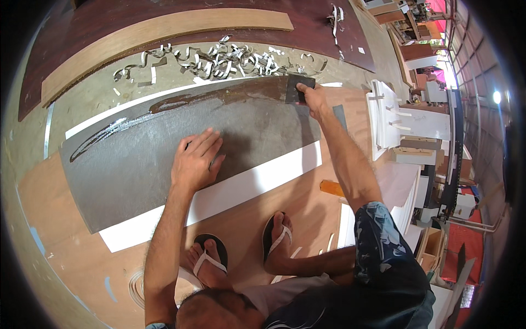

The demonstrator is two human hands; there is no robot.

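A dark grey sheet [131, 175] lies over a white panel [263, 172], whose edge shows along the near side. Wet brown glue [219, 98] is smeared along the sheet's far side, with a shiny thin loop of it toward the left. My right hand [313, 101] grips a dark square spreader [298, 85] at the sheet's far right corner, at the end of the brown smear. My left hand [197, 159] rests on the middle of the sheet, fingers stretched out, holding nothing that I can see.
Curled strip offcuts [230, 60] lie in a heap beyond the sheet. Farther off, a long wooden plank [181, 27] lies on a dark red board [329, 46]. An orange flat piece [331, 188] sits near my right forearm. Stacked white panels [383, 120] stand at the right.
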